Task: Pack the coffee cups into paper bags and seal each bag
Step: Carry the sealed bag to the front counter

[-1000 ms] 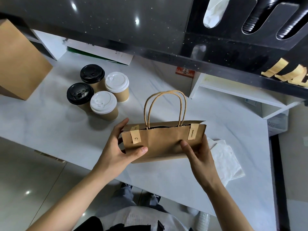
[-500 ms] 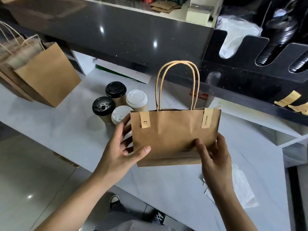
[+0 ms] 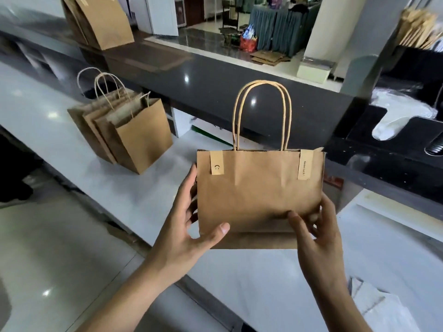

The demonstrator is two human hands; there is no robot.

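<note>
Head cam: both hands holding a sealed kraft paper bag point(image 3: 259, 197) up in the middle of the frame, above the white surface point(image 3: 55, 140).

Left hand point(image 3: 189, 226) grips the bag's lower left corner, thumb across the front, fingers point(image 3: 189, 188) spread up along the left edge and behind it. Right hand point(image 3: 316, 233) pinches the lower right corner, thumb on the front and curled fingers wrapped round the back. Bag's upright, twisted handles point(image 3: 262, 111) sticking straight up, top edge closed with two tape strips: a smiley one point(image 3: 217, 166) at left, a "Good luck" one point(image 3: 305, 165) at right. Off to the left of the frame a bunch of other paper bags point(image 3: 134, 137) stands on the surface, and one more bag point(image 3: 103, 20) sits on the dark ledge in the upper left.
</note>
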